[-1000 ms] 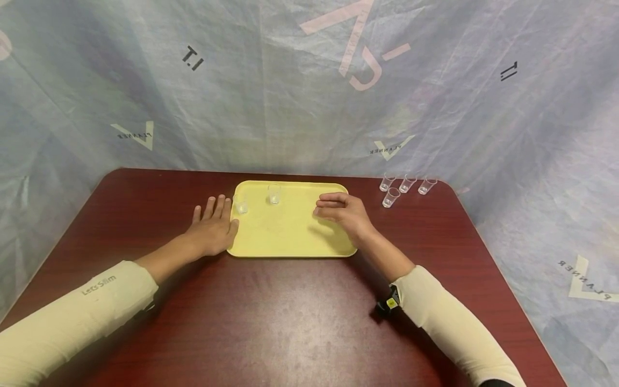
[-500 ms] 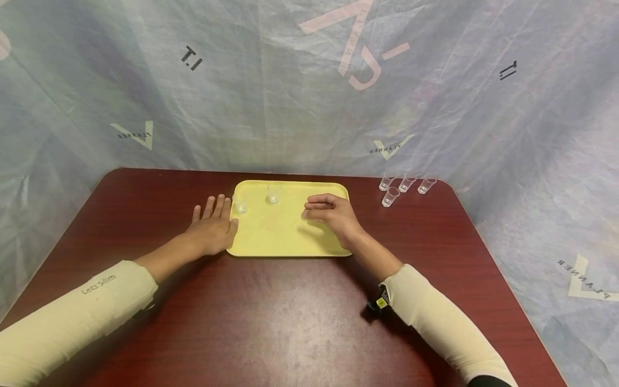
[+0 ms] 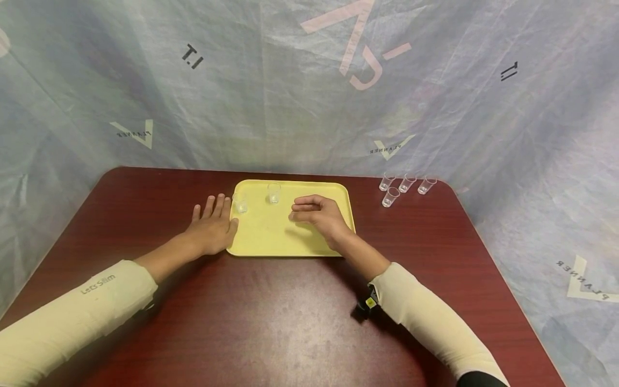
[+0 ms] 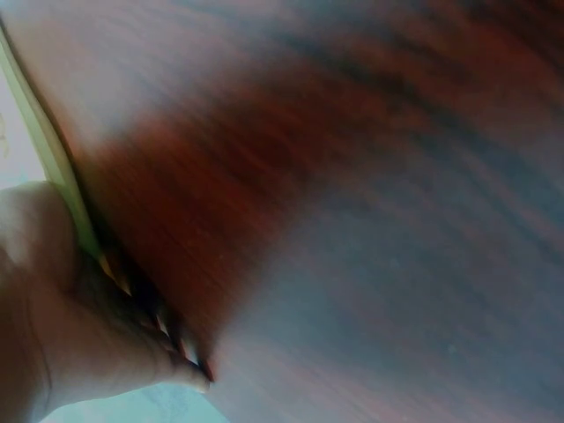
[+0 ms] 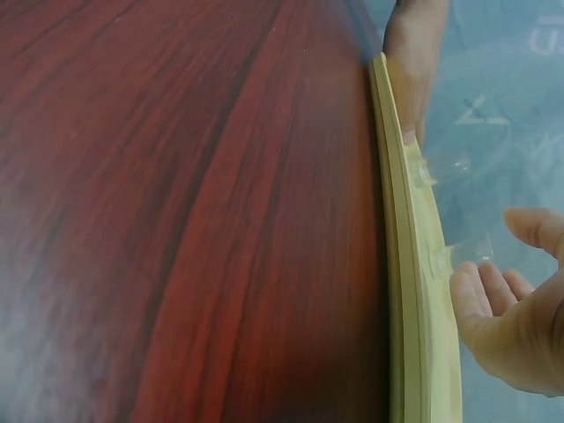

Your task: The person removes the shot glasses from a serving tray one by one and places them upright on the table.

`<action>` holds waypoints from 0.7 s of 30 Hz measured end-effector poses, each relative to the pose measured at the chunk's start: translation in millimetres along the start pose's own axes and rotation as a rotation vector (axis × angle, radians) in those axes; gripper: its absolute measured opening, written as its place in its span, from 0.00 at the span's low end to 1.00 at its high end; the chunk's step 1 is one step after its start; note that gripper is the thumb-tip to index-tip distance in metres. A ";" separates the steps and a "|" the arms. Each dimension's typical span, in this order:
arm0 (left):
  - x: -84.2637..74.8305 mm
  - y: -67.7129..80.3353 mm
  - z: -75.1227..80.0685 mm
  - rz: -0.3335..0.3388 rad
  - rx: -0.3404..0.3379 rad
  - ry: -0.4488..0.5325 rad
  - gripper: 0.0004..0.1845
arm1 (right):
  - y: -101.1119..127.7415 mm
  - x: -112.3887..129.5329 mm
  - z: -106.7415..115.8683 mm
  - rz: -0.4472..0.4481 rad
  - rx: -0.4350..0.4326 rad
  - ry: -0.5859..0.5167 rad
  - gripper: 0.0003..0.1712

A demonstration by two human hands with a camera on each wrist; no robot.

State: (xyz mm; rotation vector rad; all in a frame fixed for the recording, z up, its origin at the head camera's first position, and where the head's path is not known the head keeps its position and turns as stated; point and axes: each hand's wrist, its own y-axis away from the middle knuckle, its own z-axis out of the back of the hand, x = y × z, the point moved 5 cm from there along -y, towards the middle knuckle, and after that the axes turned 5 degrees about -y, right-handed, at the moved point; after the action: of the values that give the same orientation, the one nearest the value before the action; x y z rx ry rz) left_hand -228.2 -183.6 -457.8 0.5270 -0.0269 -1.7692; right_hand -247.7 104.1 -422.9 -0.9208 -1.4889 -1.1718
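A yellow tray (image 3: 271, 239) lies on the dark red table, with two small clear glasses standing on it. One glass (image 3: 241, 204) is at the tray's left edge; the other (image 3: 274, 194) is toward the back. My left hand (image 3: 211, 228) lies with fingers spread beside the tray, its thumb over the left rim. Over the tray hovers my right hand (image 3: 321, 217), fingers bent and thumb apart, nothing between them. In the right wrist view those fingertips overlap the nearer glass (image 5: 467, 253), while the left hand (image 5: 412, 66) shows at the tray's far end.
Several more clear glasses stand at the table's back right, including one (image 3: 390, 197) a little in front of the row. A grey printed sheet (image 3: 309, 107) hangs behind the table (image 3: 290, 312).
My right hand has moved left across the tray, from its right side to about the middle, nearer the glasses. The left hand and all the glasses have stayed put.
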 end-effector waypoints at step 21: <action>-1.5 0.8 1.4 0.006 -0.001 -0.012 0.44 | -19.7 1.5 -25.6 0.042 -0.030 -0.018 0.32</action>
State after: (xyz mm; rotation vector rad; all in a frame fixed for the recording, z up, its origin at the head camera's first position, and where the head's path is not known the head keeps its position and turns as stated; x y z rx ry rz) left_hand -227.8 -182.8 -455.8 0.5151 -0.0365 -1.7662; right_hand -260.5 74.5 -424.7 -0.9801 -1.4634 -1.1609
